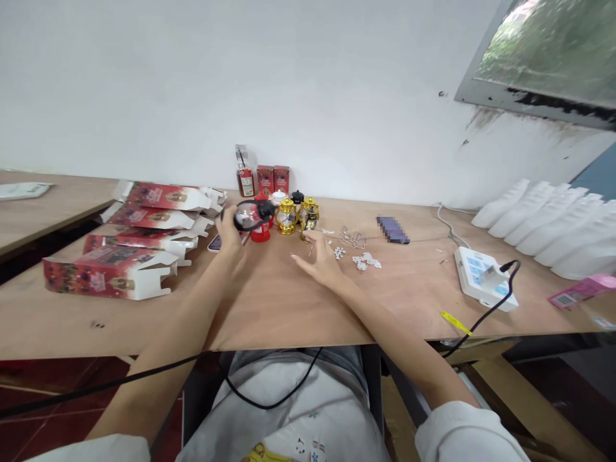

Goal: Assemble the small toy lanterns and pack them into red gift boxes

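My left hand [229,234] is closed around a small black lantern [249,215], held just above the wooden table [269,301] beside a red lantern [260,230]. My right hand [318,258] rests on the table with its fingers spread, empty, just in front of two gold lanterns [287,216] and a black one [298,197]. Small white pieces [366,261] and thin wire hooks [353,237] lie scattered to the right of that hand.
Several flat red and white boxes [129,247] are stacked at the left. Three upright red boxes [265,179] stand by the wall. A phone [393,230], a white power strip [484,277] with a black cable, and white bottles [553,221] lie at the right.
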`<state>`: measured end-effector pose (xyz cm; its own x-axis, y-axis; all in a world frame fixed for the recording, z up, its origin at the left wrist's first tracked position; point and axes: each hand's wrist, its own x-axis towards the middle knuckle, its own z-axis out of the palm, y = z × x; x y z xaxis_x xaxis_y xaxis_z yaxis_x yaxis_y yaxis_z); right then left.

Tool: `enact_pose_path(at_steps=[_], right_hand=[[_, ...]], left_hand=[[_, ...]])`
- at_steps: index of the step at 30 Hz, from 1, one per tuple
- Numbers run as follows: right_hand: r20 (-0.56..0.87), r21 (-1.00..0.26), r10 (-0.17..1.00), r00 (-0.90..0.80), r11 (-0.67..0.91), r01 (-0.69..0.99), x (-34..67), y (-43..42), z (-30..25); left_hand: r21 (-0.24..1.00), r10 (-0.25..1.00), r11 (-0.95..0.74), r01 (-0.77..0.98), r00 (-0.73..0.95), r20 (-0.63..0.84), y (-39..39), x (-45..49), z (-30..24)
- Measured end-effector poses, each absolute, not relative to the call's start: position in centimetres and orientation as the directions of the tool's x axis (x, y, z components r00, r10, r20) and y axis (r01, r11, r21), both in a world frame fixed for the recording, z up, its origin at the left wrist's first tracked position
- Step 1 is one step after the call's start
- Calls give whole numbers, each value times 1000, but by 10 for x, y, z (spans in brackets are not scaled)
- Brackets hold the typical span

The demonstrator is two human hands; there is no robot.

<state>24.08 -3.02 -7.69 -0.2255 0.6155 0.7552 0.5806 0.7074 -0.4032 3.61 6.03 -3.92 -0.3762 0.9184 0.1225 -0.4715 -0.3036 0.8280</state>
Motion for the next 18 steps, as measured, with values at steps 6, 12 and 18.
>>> enact_pose_path(at_steps=[6, 12, 18], right_hand=[[801, -442, 587, -120, 713, 544, 244, -30, -78], [767, -403, 616, -179, 679, 613, 246, -27, -78], [760, -392, 621, -192, 674, 626, 250, -21, -81]], left_hand=[[893, 855, -442, -86, -342, 390, 43, 63, -55], [884, 863, -458, 90, -193, 467, 37, 72, -65], [889, 879, -454, 50, -136, 457, 31, 78, -64]])
